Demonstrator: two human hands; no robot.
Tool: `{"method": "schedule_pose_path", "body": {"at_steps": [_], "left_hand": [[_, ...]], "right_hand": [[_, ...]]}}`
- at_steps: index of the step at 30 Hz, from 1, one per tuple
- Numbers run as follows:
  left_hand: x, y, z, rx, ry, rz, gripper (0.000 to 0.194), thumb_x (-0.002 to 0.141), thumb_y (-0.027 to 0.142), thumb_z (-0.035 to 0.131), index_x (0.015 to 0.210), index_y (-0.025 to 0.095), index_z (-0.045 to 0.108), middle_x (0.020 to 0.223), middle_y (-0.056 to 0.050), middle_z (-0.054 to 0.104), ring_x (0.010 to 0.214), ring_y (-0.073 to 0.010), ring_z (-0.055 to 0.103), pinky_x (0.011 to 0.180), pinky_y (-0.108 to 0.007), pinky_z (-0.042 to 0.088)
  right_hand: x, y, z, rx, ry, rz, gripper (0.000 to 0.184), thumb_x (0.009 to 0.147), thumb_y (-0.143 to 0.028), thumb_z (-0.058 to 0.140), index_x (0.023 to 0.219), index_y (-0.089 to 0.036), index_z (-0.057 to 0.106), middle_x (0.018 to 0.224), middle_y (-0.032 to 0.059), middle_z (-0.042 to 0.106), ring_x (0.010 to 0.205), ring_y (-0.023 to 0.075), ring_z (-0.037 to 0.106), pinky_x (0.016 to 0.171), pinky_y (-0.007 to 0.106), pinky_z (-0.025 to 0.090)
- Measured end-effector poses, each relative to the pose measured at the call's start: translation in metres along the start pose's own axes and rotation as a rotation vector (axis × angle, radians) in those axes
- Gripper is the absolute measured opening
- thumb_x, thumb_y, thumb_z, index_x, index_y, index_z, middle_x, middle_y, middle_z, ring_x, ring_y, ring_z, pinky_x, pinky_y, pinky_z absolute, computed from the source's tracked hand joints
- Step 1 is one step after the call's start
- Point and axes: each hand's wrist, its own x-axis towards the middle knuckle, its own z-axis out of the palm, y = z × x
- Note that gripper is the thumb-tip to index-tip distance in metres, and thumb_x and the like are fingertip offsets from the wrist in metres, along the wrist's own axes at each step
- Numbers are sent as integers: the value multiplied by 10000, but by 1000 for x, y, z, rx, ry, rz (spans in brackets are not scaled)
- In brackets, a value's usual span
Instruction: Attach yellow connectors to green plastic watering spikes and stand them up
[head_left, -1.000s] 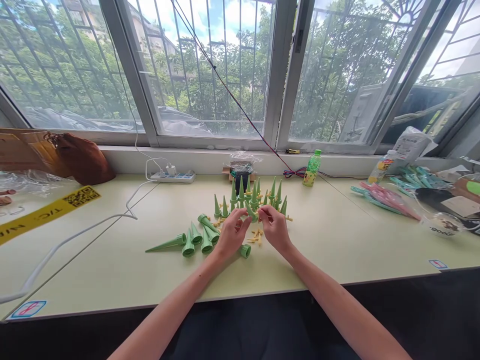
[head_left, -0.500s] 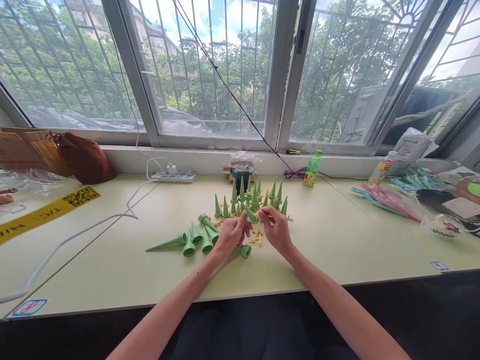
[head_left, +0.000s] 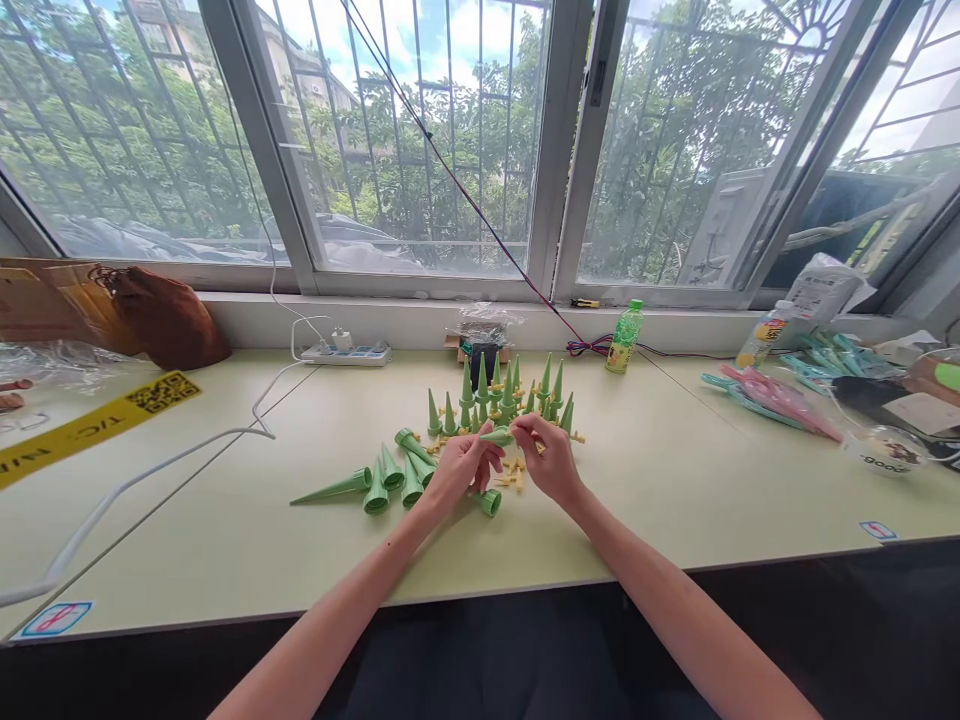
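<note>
My left hand [head_left: 466, 463] is closed around a green plastic watering spike [head_left: 495, 437], held almost level above the table. At the spike's wide end, my right hand [head_left: 549, 455] pinches a small yellow valve, mostly covered by the fingertips. Just beyond both hands, several green spikes [head_left: 507, 390] stand upright in a group with yellow valves on them. Loose yellow valves [head_left: 514, 474] lie between and under the hands. One green spike [head_left: 490, 502] rests below my left hand, partly hidden by it. More loose spikes [head_left: 376, 492] are to the left, some standing and some lying.
A green-capped bottle [head_left: 624, 338] stands at the back, near a small box [head_left: 484, 350]. A power strip [head_left: 346, 354] with a white cable [head_left: 217, 437] is on the left, near a brown bag [head_left: 165, 318]. Pink and teal packets [head_left: 776, 402] lie at right.
The green spike in my left hand has turned from a slant to nearly level. My right fingertips have shifted slightly left, closer against its wide end.
</note>
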Motion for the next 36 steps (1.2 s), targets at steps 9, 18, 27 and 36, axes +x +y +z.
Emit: {"method": "schedule_pose_path", "body": {"at_steps": [9, 18, 27, 36], "left_hand": [[0, -2, 1, 131, 53, 142, 372, 786, 527, 645, 800, 166, 556, 588, 36, 543, 379, -59, 431, 363, -180, 310], [0, -8, 1, 184, 137, 249, 381, 762, 481, 685, 969, 200, 533, 816, 10, 578, 436, -46, 433, 395, -191, 347], [0, -6, 3, 229, 170, 310, 327, 795, 449, 667, 985, 220, 531, 781, 29, 563, 415, -41, 433, 378, -185, 336], [3, -4, 6, 110, 156, 236, 520, 901, 586, 439, 719, 132, 615, 592, -12, 578, 337, -53, 444, 343, -192, 280]], "right_hand": [[0, 2, 1, 39, 14, 51, 221, 933, -360, 486, 809, -193, 558, 719, 14, 577, 635, 132, 518, 609, 242, 466], [1, 4, 2, 90, 6, 96, 231, 922, -378, 492, 791, -195, 542, 668, -4, 528, 594, 126, 502, 555, 234, 454], [1, 3, 2, 115, -4, 107, 226, 931, -377, 494, 808, -195, 548, 681, -3, 542, 590, 125, 528, 551, 236, 460], [-2, 4, 2, 38, 129, 74, 211, 957, -360, 463, 856, -196, 549, 720, 4, 556, 628, 129, 541, 584, 240, 471]]}}
